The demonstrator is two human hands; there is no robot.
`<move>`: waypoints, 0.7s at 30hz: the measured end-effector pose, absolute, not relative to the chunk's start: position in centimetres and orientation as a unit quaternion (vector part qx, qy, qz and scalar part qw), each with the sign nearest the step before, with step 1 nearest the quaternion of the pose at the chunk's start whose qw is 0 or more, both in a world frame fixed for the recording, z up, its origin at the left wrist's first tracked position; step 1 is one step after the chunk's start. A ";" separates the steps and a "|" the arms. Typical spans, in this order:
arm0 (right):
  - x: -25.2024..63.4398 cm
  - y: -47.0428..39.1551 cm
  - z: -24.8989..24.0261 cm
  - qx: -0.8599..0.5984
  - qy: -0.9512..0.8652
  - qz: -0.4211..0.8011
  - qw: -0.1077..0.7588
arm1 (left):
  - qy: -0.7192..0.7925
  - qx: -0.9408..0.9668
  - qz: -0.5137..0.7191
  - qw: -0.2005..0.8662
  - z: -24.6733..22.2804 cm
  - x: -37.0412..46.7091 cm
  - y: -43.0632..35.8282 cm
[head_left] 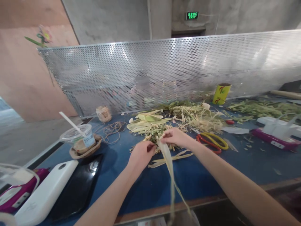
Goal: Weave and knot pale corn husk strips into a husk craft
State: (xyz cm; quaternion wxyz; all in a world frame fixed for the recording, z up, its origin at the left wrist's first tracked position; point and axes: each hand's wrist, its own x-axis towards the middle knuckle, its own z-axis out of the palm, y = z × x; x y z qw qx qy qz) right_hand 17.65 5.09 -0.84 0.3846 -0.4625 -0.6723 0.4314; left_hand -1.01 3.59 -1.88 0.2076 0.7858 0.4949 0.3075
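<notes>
A pale strip of dried husk (168, 157) runs from my right hand (175, 137) down over the table's front edge, splitting into thinner tails. That hand's fingers are pinched on the strip's upper end. Close beside it on the left, my left hand (142, 153) has thumb and fingers pinched together; what lies between them is too small to make out. Both hands are at the near side of a heap of chopped green and straw-coloured plant bits (156, 131). Another husk strip (158, 162) lies flat on the blue table (150, 188) under the hanging one.
Wide husks (145, 121) and a tangle of dry strips (199, 117) lie behind. Scissors with red and yellow handles (215, 142) rest to the right. Twine (114, 130), a lidded cup (78, 136), a black phone-like slab (77, 188) and a white case (47, 194) are leftward. A perforated metal screen (164, 69) stands behind.
</notes>
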 end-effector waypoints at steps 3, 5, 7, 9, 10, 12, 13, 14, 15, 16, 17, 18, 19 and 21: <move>16.1 5.5 -2.0 -0.498 -0.704 0.356 0.360 | 0.486 0.803 0.286 0.194 -2.5 -0.7 3.8; 15.8 5.8 -2.4 -0.519 -0.716 0.316 0.343 | 0.478 0.814 0.270 0.190 -2.8 -0.4 3.7; 15.8 6.0 -2.7 -0.534 -0.727 0.292 0.318 | 0.473 0.820 0.261 0.188 -3.0 -0.2 3.6; 15.6 6.0 -3.0 -0.547 -0.734 0.274 0.295 | 0.473 0.822 0.255 0.186 -3.1 -0.1 3.6; 15.5 6.0 -3.2 -0.552 -0.736 0.266 0.287 | 0.475 0.822 0.252 0.186 -3.1 0.0 3.5; 15.4 5.9 -3.4 -0.559 -0.740 0.253 0.277 | 0.479 0.821 0.247 0.185 -3.0 0.0 3.5; 15.3 5.8 -3.4 -0.560 -0.741 0.248 0.275 | 0.481 0.821 0.246 0.184 -3.0 0.0 3.5; 15.3 5.8 -3.5 -0.560 -0.743 0.245 0.273 | 0.482 0.821 0.246 0.183 -3.0 0.0 3.5; 15.3 5.7 -3.4 -0.559 -0.744 0.244 0.272 | 0.483 0.821 0.246 0.181 -3.0 0.0 3.5; 15.3 5.7 -3.4 -0.558 -0.745 0.244 0.271 | 0.482 0.821 0.247 0.179 -3.1 0.0 3.5; 15.3 5.6 -3.3 -0.556 -0.747 0.244 0.271 | 0.481 0.822 0.248 0.177 -3.1 0.0 3.5; 15.4 5.6 -3.3 -0.554 -0.748 0.245 0.270 | 0.478 0.824 0.249 0.175 -3.2 0.1 3.5; 15.4 5.6 -3.2 -0.552 -0.750 0.247 0.269 | 0.475 0.826 0.250 0.174 -3.3 0.1 3.5; 15.6 5.6 -3.1 -0.547 -0.752 0.250 0.268 | 0.468 0.829 0.252 0.175 -3.5 0.1 3.5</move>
